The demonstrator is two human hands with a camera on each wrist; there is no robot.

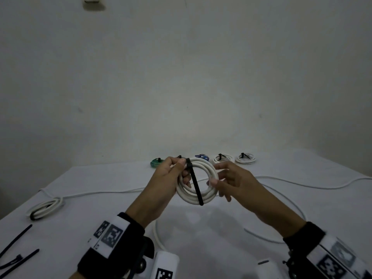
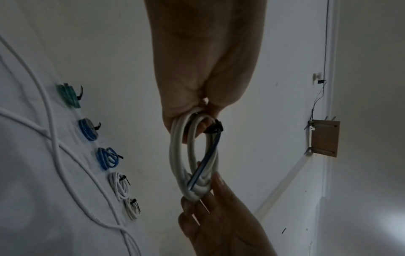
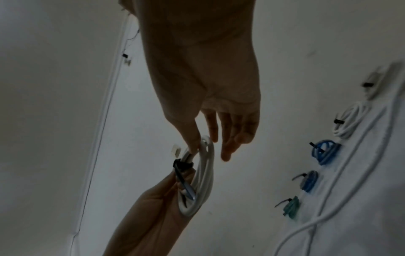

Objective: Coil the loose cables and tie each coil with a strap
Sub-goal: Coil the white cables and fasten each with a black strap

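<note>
Low in the head view, at the bottom left of the frame, loose black straps lie on the white table, and a white cable trails loosely across the cloth through the middle of the picture. Above them, at the centre, both hands hold up a white coil clear of the table. At the coil's left side the left hand curls its fingers round the bundled turns, gripping just beside the head of a black strap that wraps the coil — its free tail runs down across the ring to the lower edge. The right hand pinches the coil's right side between thumb and forefinger, its other fingers spread loose. At mid-left lies a strapped white coil. Farther back, along the table's far edge near the wall, sit tied coils in a row: a green coil, a blue coil and two small white coils.
</note>
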